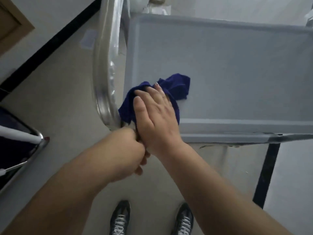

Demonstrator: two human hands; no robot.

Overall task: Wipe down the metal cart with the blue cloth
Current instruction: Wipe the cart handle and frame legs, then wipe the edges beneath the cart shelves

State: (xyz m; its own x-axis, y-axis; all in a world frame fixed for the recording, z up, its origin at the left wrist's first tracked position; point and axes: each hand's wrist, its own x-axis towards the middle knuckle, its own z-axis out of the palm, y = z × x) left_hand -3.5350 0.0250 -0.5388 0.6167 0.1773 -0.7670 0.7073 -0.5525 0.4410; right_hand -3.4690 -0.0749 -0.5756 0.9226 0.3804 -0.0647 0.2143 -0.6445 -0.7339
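View: head camera, looking straight down past both forearms.
Metal cart (pixel 237 65): grey top tray with a raised rim, filling the upper right of the view.
Handle (pixel 105 65): curved chrome bar along the tray's left end, with clear plastic film (pixel 112 73) wrapped on its inner side.
Blue cloth (pixel 176 85): bunched on the tray's near left corner. One fold lies out on the tray floor to the right; the left edge hangs over the rim just beside the foot of the handle.
Right hand (pixel 155 116): palm down on the cloth, wrist crossing the near rim.
Right fingers (pixel 152 92): straight and close together, pressing flat on the cloth, thumb alongside. Cloth shows past the fingertips and on both sides of the hand.
Left hand (pixel 128 146): at the cart's near left corner, just below the foot of the handle, touching the right wrist.
Left fingers: curled into a fist. The right wrist covers the contact, so I cannot tell whether they close round a post there. They are not on the cloth; its lower edge hangs just above the knuckles.
Floor (pixel 67 107): pale, with a black strip along the wall at upper left.
Shoes (pixel 120 217): dark pair with white laces, at the bottom edge.
Chrome frame (pixel 33 146): a separate piece at the left edge, well apart from the cart.
Black leg (pixel 267 175): runs down from under the tray at right.
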